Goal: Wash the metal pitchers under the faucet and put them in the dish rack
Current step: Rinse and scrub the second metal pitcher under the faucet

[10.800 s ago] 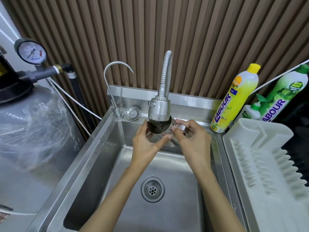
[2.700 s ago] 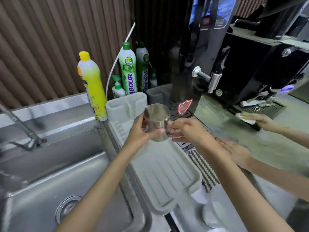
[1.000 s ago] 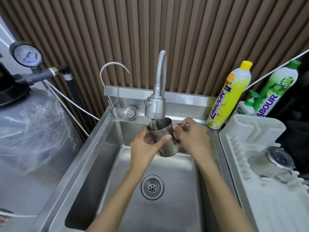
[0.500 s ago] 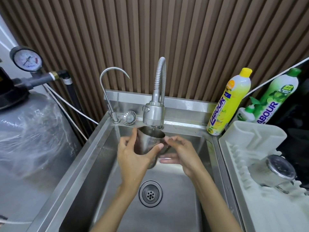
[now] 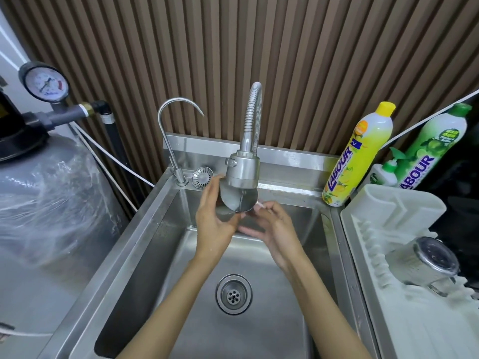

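A metal pitcher (image 5: 239, 202) is tilted under the spray head of the flexible faucet (image 5: 242, 169), mouth toward me, with water running into it. My left hand (image 5: 213, 221) grips its left side. My right hand (image 5: 269, 224) holds it from the right and below, fingers spread under it. A second metal pitcher (image 5: 425, 263) lies on its side in the white dish rack (image 5: 399, 211) at the right. The held pitcher's handle is hidden.
The steel sink (image 5: 145, 255) has a drain (image 5: 233, 294) in the middle of its floor. A thin gooseneck tap (image 5: 171, 141) stands at the back left. Yellow (image 5: 357, 156) and green (image 5: 430, 149) soap bottles stand behind the rack. A grey tank (image 5: 46, 203) with a gauge stands at the left.
I have lifted the pitcher closer to the spray head and tipped its mouth toward me. My right hand has slid underneath it. Earlier I laid the other pitcher in the rack.
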Demonstrator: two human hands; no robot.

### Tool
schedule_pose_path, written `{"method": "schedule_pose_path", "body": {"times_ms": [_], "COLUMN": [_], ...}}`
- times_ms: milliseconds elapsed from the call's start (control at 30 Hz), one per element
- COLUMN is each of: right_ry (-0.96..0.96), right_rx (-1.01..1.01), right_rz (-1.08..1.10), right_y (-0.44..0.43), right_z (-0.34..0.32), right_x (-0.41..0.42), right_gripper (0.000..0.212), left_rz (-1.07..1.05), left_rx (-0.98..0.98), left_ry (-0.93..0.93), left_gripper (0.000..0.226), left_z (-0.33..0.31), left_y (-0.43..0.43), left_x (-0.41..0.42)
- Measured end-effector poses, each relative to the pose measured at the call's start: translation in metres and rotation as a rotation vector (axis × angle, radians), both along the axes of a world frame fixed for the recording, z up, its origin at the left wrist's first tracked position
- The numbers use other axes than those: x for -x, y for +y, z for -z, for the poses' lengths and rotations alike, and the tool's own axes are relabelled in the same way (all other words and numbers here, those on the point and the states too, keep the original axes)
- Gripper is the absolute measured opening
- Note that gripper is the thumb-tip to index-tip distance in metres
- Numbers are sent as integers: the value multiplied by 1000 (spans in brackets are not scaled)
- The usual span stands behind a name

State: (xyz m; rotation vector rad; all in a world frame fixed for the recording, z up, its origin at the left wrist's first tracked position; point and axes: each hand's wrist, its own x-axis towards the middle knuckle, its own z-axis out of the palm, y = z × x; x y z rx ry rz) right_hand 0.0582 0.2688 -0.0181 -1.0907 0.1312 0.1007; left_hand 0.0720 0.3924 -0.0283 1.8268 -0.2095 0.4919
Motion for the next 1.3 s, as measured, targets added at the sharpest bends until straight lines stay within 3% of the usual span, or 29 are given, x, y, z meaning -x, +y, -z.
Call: {"method": "schedule_pose_path", "body": {"times_ms": [100, 200, 300, 400, 467, 600, 700, 800, 867, 933, 1000, 1100, 1233, 1300], "right_ry": [77, 91, 89, -7, -51, -125, -162, -54, 12, 37, 61, 108, -45, -124], "right_rx": [-107, 120, 560, 1211, 1471, 1457, 1016, 459, 251, 179, 250, 567, 1247, 1378], "right_rz": [-90, -59, 69, 152, 220, 271, 276, 86, -5, -53, -45, 33, 164, 214], "right_y": [2, -3, -11, -15, -14, -10, -14, -14, -13, -12, -12, -15, -15, -11], "right_z": [9, -2, -21, -44, -54, -57, -40, -15, -1, 3, -2, -18, -44, -47], "right_x": [4, 10, 18, 22, 24, 24, 12, 9, 9, 12, 15, 14, 16, 20], "right_gripper": [18, 15, 18, 24, 23, 17, 10, 15, 13, 13, 14, 20, 20, 15], "left_rz": [-116, -272, -257, -113, 47, 173, 141, 11, -49, -140, -264, -298, -114, -39], "left_rx": [-225, -249, -162, -63, 88, 250, 285, 55, -82, -206, -316, -327, -92, 34], "left_ry": [-59, 57, 266, 421, 491, 484, 351, 135, 49, 47, 105, 255, 381, 391], "left_gripper": [81, 95, 95, 73, 58, 63, 83, 89, 86, 88, 96, 101, 61, 44], "left_z": [-6, -6, -3, 1, 5, 9, 8, 2, 0, -4, -6, -5, 4, 7], "left_y": [7, 4, -3, -11, -14, -18, -16, -7, -4, -3, -5, -6, -11, -17], "left_x": [6, 19, 31, 35, 29, 12, 1, 3, 10, 20, 27, 29, 24, 19]}}
